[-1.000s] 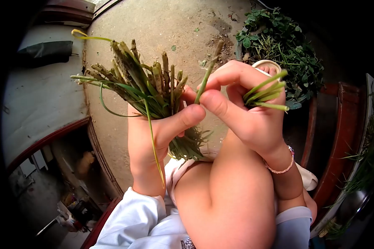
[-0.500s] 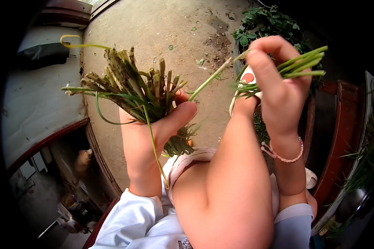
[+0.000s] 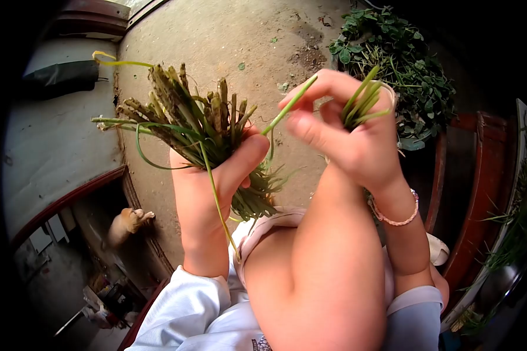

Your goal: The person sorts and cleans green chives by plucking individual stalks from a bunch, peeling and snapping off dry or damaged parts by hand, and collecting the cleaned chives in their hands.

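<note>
My left hand [image 3: 208,196] is wrapped round a thick bunch of chives [image 3: 202,120], its brown, soil-stained stem ends pointing up and green leaves hanging below the fist. One longer green stalk [image 3: 294,102] sticks out of that bunch to the right. Close to its tip are the thumb and forefinger of my right hand [image 3: 354,146]; whether they touch it I cannot tell. Several cleaner chive stems [image 3: 366,104] are tucked in the palm of the right hand under its curled fingers. A yellowed leaf [image 3: 120,61] trails off the top of the bunch.
Below the hands are my bare legs [image 3: 328,257]. Leafy plants and cut greens [image 3: 404,76] lie on the ground at upper right. Red-brown wooden furniture [image 3: 477,181] stands at right. At lower left, a tan animal [image 3: 129,224] is in a doorway.
My right hand has moved left and slightly down, towards the jutting stalk, and the stems in its palm now point more upward. In the doorway the animal has come forward.
</note>
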Demonstrator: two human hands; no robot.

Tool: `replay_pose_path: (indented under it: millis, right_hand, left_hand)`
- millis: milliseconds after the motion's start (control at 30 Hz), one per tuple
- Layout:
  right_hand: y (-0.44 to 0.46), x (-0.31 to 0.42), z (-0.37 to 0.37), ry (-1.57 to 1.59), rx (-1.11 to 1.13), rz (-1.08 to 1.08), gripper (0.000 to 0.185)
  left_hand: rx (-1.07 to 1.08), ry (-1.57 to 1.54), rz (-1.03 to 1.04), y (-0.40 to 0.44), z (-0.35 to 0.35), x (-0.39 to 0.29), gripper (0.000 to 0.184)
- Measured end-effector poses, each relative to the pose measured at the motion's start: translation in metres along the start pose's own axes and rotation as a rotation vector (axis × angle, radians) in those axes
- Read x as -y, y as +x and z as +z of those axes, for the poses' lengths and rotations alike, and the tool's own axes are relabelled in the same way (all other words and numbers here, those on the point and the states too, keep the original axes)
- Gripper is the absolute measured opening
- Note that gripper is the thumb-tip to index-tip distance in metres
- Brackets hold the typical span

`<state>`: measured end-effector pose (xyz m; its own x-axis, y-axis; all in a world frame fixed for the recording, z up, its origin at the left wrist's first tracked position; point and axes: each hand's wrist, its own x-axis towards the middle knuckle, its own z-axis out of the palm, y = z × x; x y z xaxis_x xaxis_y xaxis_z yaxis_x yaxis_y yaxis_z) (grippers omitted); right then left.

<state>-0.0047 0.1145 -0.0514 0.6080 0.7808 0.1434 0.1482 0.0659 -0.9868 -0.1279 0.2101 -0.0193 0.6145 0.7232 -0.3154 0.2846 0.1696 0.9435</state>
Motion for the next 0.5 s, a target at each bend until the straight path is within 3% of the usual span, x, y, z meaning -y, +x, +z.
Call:
replay_pose_path:
  millis: [133,233,333,500]
  right_hand:
    - [-0.005,0.003,0.012,0.086,0.043,-0.077,0.007]
    - [-0.007,0.007,0.014,0.13,-0.027,-0.002,0.007]
    - [-0.007,0.005,0.016,0.177,-0.118,0.031,0.007]
    - [-0.01,-0.002,0.014,0.275,0.003,0.025,0.006]
  left_hand:
    - [-0.01,-0.078,-0.04,-0.001,0.0,-0.003,0.012]
    - [-0.004,-0.069,-0.053,-0.002,0.0,-0.003,0.015]
    - [-0.019,-0.037,0.017,-0.005,0.001,0.0,0.018]
    - [-0.085,0.032,0.284,-0.008,0.005,0.006,0.018]
